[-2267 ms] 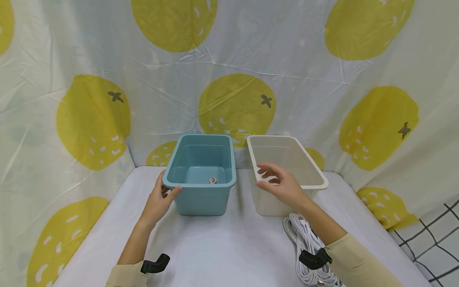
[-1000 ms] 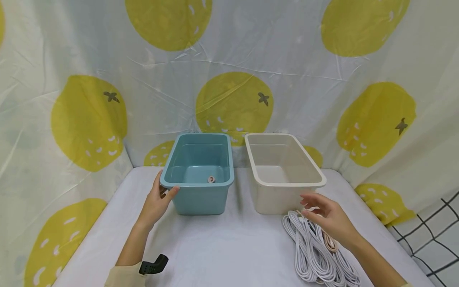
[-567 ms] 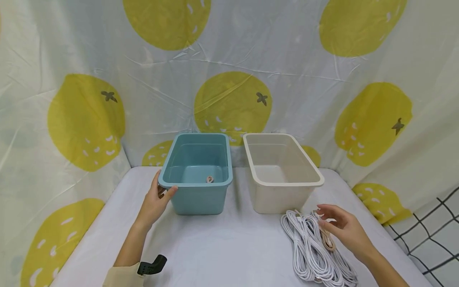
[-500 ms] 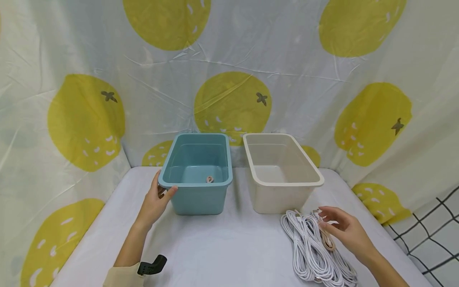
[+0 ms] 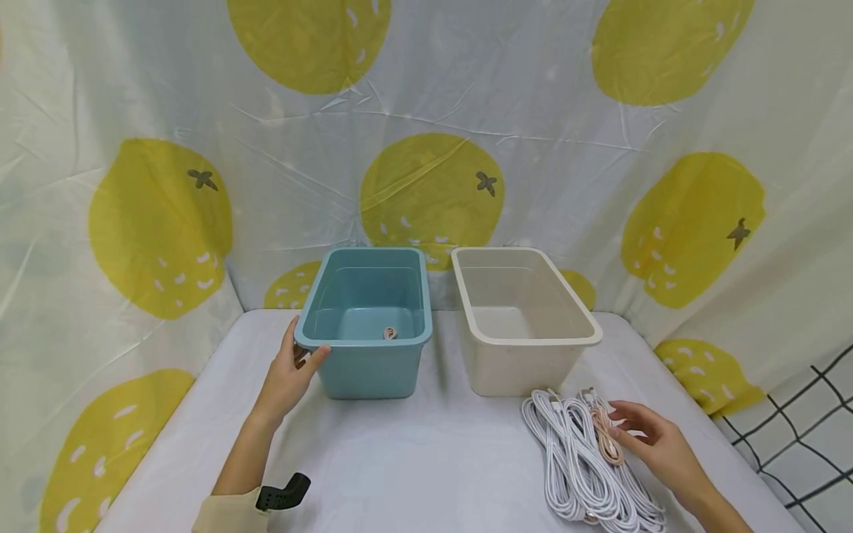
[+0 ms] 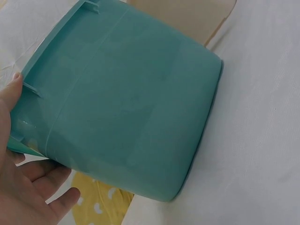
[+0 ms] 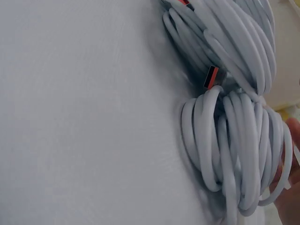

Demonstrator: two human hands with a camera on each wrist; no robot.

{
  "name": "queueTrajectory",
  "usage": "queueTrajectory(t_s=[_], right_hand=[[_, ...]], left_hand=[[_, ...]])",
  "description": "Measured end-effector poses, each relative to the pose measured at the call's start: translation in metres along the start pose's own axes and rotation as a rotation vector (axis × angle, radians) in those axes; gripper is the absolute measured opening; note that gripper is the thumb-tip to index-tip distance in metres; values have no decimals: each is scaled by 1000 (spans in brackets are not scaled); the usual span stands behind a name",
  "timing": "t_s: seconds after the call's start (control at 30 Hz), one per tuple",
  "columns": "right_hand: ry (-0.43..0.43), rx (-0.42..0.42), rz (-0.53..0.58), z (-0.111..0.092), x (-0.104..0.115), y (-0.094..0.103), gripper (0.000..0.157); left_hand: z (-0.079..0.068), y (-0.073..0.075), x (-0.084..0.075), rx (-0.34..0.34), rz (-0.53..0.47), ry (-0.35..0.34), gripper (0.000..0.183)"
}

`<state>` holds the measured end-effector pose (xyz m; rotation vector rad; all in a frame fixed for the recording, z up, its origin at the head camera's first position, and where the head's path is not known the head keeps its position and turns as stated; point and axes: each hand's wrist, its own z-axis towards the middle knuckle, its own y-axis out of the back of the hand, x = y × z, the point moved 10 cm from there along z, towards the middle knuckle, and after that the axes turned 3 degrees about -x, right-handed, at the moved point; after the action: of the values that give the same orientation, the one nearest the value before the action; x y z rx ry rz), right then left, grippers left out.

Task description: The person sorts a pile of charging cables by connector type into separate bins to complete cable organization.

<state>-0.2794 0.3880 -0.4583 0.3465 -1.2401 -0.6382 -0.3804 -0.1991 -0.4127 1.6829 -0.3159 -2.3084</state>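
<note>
My left hand (image 5: 285,381) holds the front left corner of the teal plastic bin (image 5: 373,374), thumb on the rim and fingers along the side, also seen in the left wrist view. A small pinkish coil (image 5: 390,333) lies inside that bin. At the right, my right hand (image 5: 660,448) has its loosely bent fingertips beside a pink coiled cable (image 5: 606,437), on top of a pile of white coiled cables (image 5: 573,466); whether they touch it I cannot tell. In the right wrist view, white coils (image 7: 243,145) and a red-edged USB plug (image 7: 212,77) hide most of the hand.
A cream plastic bin (image 5: 526,370) stands to the right of the teal one, just behind the cable pile. Both rest on a white-covered table (image 5: 426,466). A lemon-print curtain (image 5: 320,170) closes off the back and sides, and black wire grid (image 5: 800,444) shows at the right.
The right hand has come down from over the cream bin's rim, moving right and toward me to the cable pile, uncovering the pink cable. The left hand keeps its hold on the teal bin.
</note>
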Motion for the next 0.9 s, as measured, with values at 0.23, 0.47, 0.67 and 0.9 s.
queueTrajectory(t_s=[0.23, 0.47, 0.67, 0.9], right_hand=[[-21, 3, -8, -2, -14, -2, 44], [-62, 10, -58, -2, -25, -5, 46], [-133, 84, -135, -1, -34, -12, 56], [-208, 168, -218, 2, -37, -19, 57]], left_hand=[[0, 0, 0, 2, 1, 3, 88], [0, 0, 0, -2, 2, 10, 88], [-1, 0, -1, 0, -7, 0, 88], [-1, 1, 1, 0, -16, -7, 88]])
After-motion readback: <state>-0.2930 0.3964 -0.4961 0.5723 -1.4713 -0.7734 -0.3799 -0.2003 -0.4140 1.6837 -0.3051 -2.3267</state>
